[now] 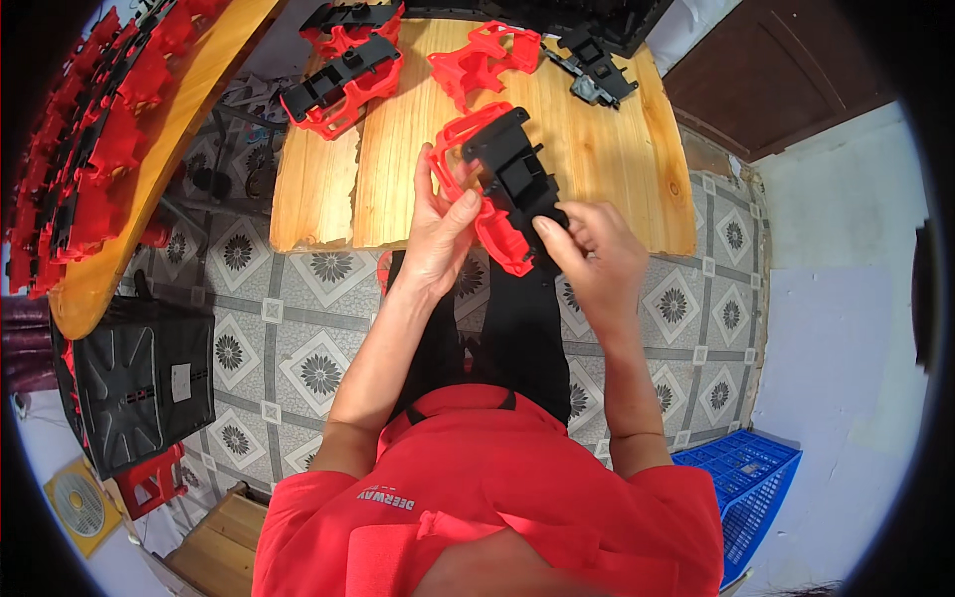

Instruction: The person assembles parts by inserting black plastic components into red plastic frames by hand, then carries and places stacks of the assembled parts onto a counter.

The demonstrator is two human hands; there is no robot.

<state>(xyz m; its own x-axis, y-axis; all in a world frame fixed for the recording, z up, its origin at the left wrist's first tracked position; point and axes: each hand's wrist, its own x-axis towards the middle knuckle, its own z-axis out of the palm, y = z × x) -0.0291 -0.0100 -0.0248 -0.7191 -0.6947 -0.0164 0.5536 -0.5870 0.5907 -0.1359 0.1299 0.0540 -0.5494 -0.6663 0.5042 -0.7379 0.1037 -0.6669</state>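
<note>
My left hand [444, 231] is closed around a red plastic frame [505, 239], thumb across its near side. Against that frame lies a black plastic piece with square recesses [519, 179], tilted, its lower end pinched by my right hand [597, 247]. Both parts are held above the near edge of the wooden table [398, 214]. From this view I cannot tell whether the two are joined. Farther off on the table lies another red frame [487, 62]. To its right is a black part with a grey piece [595, 72].
Red frames topped with black pieces [343, 80] stand at the table's far left. A curved wooden board [184, 134] at left bears rows of red and black parts [109, 149]. A black crate [144, 383] sits below it; a blue plastic basket [741, 473] stands at lower right.
</note>
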